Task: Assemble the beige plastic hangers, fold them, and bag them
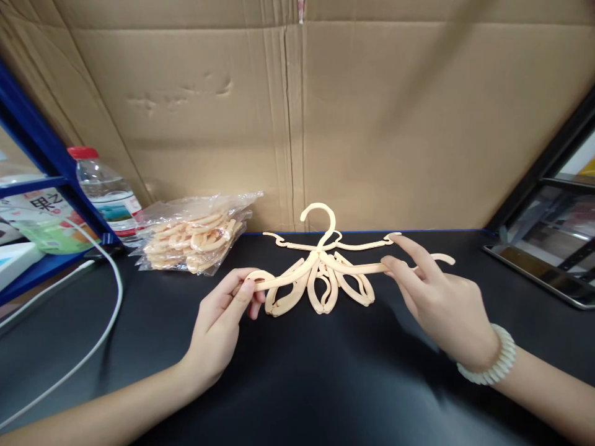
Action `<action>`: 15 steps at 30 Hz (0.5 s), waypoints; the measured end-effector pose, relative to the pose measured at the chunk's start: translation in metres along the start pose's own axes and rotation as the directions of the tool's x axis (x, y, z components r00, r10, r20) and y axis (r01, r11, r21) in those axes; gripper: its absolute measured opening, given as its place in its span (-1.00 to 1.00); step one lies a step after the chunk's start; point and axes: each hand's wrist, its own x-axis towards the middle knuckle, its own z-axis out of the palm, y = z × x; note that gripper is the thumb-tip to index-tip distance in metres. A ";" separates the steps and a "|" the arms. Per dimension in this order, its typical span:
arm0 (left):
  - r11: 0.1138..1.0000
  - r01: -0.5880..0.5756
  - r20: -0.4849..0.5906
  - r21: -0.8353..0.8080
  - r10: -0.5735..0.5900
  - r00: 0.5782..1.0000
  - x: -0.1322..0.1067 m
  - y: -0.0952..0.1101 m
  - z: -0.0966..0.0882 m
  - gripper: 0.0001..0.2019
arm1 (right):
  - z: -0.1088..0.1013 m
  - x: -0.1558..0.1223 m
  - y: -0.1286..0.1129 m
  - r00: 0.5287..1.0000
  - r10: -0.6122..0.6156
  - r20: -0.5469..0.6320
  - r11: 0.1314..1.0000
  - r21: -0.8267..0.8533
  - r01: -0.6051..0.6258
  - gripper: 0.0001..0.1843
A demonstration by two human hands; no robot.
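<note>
A cream plastic folding hanger (325, 263) lies on the black table top (297, 384), hook pointing toward the cardboard wall, with several looped arms fanned out below it. My left hand (223, 322) pinches the tip of the hanger's left arm between thumb and fingers. My right hand (437, 297) pinches the right arm near its end, index finger stretched out over it. A beaded bracelet (493, 362) sits on my right wrist.
A clear bag of folded cream hangers (195, 235) lies at the back left. Behind it stands a water bottle with a red cap (105, 189). A white cable (106, 310) crosses the left side. A blue shelf frame (37, 148) is left, a tablet (539, 272) right, cardboard (297, 124) behind.
</note>
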 end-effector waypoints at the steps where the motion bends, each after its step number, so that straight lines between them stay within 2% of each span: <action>1: 1.000 0.002 -0.001 0.000 -0.002 1.000 0.000 0.000 0.000 -0.83 | -0.001 0.001 0.000 1.000 0.004 0.001 1.000 0.002 -0.004 -0.74; 4: 1.000 0.006 0.003 0.004 -0.006 1.000 0.001 0.000 0.000 -0.83 | -0.002 0.003 0.000 1.000 0.015 -0.011 0.998 0.061 -0.014 -0.75; 7: 1.000 -0.001 -0.004 0.008 0.001 1.000 0.002 0.000 0.000 -0.83 | -0.001 0.003 0.001 0.999 -0.011 -0.045 0.975 0.221 0.021 -0.71; 11: 1.000 -0.010 -0.006 0.022 0.010 1.000 0.003 0.000 0.002 -0.82 | 0.003 0.000 0.001 0.998 0.012 -0.066 0.865 0.501 0.023 -0.62; 15: 0.998 -0.003 -0.002 0.061 0.003 1.000 0.002 0.002 0.002 -0.81 | 0.006 0.000 0.001 0.995 0.077 -0.064 0.773 0.635 -0.019 -0.76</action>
